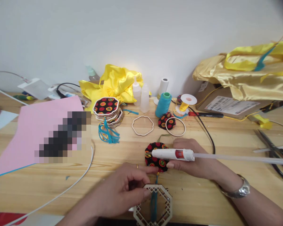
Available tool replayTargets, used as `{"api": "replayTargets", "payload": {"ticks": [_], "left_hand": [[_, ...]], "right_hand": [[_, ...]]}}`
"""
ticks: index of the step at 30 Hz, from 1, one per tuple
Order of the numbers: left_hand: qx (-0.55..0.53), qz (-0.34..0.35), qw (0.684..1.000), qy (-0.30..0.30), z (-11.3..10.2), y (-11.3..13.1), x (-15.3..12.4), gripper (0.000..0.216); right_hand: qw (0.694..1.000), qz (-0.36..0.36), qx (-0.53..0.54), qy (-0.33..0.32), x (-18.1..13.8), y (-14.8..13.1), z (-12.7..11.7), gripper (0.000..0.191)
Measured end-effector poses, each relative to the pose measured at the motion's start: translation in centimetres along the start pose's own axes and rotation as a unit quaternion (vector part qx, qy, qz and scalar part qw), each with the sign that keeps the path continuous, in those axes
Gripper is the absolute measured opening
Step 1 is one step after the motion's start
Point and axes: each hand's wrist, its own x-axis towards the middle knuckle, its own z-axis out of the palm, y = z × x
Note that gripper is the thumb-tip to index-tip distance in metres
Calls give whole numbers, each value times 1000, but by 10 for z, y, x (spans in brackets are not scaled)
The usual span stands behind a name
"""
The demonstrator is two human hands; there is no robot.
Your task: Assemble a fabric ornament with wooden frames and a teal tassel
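My right hand [191, 157] grips a white glue gun [166, 154] with a long clear glue stick out of its back. Its nozzle is over the left part of a black fabric piece [153, 164] with red and orange round motifs. My left hand [122, 186] pinches the upper left corner of an octagonal wooden lattice frame [169, 201] at the table's near edge. One finger of that hand reaches to the lower edge of the fabric piece. A blue cord [153, 202] runs from the fabric down across the frame. The gun's handle is hidden by my right hand.
Beyond my hands lie a scalloped wooden ring [142, 134], a round ring [184, 128], and a stack of fabric-covered pieces [106, 106] with a blue tassel [109, 133]. Blue thread [163, 106] and squeeze bottles [145, 99] stand behind. Scissors [269, 144] and a carton [212, 94] are right; pink sheet [37, 125] left.
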Motion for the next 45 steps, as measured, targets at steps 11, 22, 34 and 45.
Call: {"api": "replayTargets", "payload": {"ticks": [11,22,34,45], "left_hand": [[-21,3,1000,12,-1,0,1,10],[-206,-20,978,28,-2,-8,2,4],[-192,-44,980,30,-1,-4,6,8],[-154,-48,986,36,-3,-4,5,8]], "right_hand": [[998,33,-14,45,-5,1,-9,39],[996,63,22,-57,-30,15,-59,41],[995,67,0,-77,-30,20,-52,38],[993,108,-15,-43,-30,19,-53,39]]}}
